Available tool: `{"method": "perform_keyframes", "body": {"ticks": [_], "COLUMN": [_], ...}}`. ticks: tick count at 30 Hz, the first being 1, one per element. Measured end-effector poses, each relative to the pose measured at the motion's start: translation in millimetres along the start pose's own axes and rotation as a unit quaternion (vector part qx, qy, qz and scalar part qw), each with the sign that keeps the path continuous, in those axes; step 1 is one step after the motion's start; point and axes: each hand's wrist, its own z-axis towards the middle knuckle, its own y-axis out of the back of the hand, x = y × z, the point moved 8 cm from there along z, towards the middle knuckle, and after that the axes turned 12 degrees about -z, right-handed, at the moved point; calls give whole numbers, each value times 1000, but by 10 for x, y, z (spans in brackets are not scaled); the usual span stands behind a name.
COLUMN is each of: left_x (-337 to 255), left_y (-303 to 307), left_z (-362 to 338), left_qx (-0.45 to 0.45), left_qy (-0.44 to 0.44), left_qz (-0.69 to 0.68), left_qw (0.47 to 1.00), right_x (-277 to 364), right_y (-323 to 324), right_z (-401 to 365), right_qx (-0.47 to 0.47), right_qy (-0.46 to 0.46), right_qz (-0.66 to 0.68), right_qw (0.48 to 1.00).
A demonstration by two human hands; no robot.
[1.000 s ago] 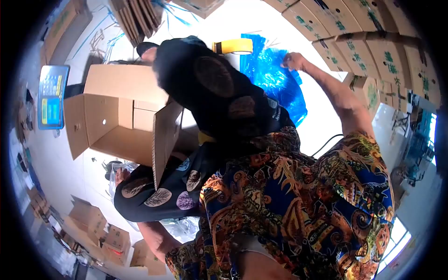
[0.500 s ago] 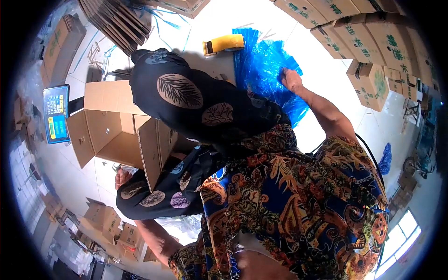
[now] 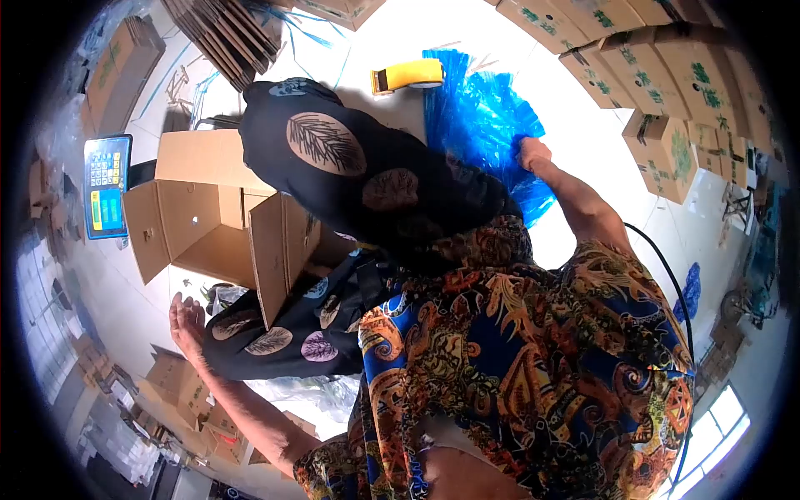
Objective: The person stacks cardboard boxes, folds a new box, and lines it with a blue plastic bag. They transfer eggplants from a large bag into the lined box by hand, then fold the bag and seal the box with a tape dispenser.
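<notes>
My right hand (image 3: 535, 156) is closed at the right edge of a crinkled pile of blue plastic film (image 3: 479, 117) on the white floor, its fingers bent against the film. My left hand (image 3: 187, 323) is held out beside my knee with its fingers apart, holding nothing. Just above it stands an open cardboard box (image 3: 198, 225), its flaps folded out and its inside partly visible. Part of the box is hidden behind my leg in dark patterned trousers (image 3: 333, 158). Some clear plastic (image 3: 223, 293) shows between my left hand and the box.
A yellow tape dispenser (image 3: 408, 77) lies beside the blue film. A scale display with keypad (image 3: 107, 187) stands left of the box. Flattened cardboard (image 3: 221, 37) leans at the top. Stacked printed cartons (image 3: 658, 75) fill the upper right; more cartons (image 3: 177, 387) stand at lower left.
My left hand has moved left, away from the clear plastic by my knee, and its fingers have opened out. My right hand has shifted slightly right and down along the blue film.
</notes>
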Motion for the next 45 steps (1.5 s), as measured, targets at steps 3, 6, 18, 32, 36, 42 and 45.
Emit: {"method": "perform_keyframes", "body": {"ticks": [3,6,18,32,36,42,45], "left_x": [-121,-404,-1350,-1694,-2305,-2880,-2964], "left_y": [-5,-355,-3470,-4242,-3247,-2289,-1813], "left_z": [42,-31,-1312,-1109,-979,-1390,-1593], "left_qx": [-4,-12,200,304,228,139,113], "left_qy": [-6,-69,-187,-210,-302,-398,-441], "left_qz": [-37,-26,131,-180,-226,-300,-328], "left_qw": [999,997,953,912,898,855,828], "right_x": [-284,-606,302,1599,2156,3199,3884], "right_y": [82,457,2635,4512,4094,4105,4081], "right_z": [-81,87,-1004,-3103,-3119,-3401,-3553], "right_qx": [-62,-112,-36,-287,-220,-387,-364], "right_qy": [-12,-15,264,552,553,619,671], "right_qz": [119,258,743,507,348,114,88], "right_qw": [991,959,614,596,724,673,640]}}
